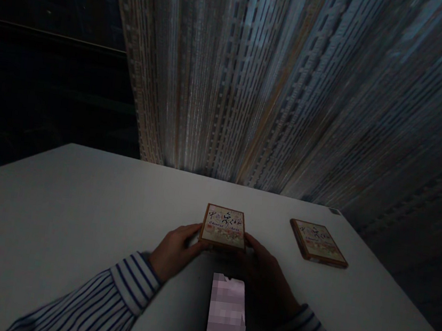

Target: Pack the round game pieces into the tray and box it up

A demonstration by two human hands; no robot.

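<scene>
Between my two hands is a flat square Chinese chess box (223, 227), its printed lid facing up and edged in brown. My left hand (176, 248) grips the box's left side, thumb at the near corner. On the opposite side, my right hand (268, 270) holds the right edge, its fingers partly in shadow. A second box of the same look, another Chinese chess box (318, 243), lies on the white table (90, 214) off to the right, apart from my hands.
In front of me at the table's near side is a pinkish, pixelated object (226, 316) that I cannot make out. A patterned curtain (231, 81) hangs along the far edge. A small dark patch (334, 211) marks the far right corner.
</scene>
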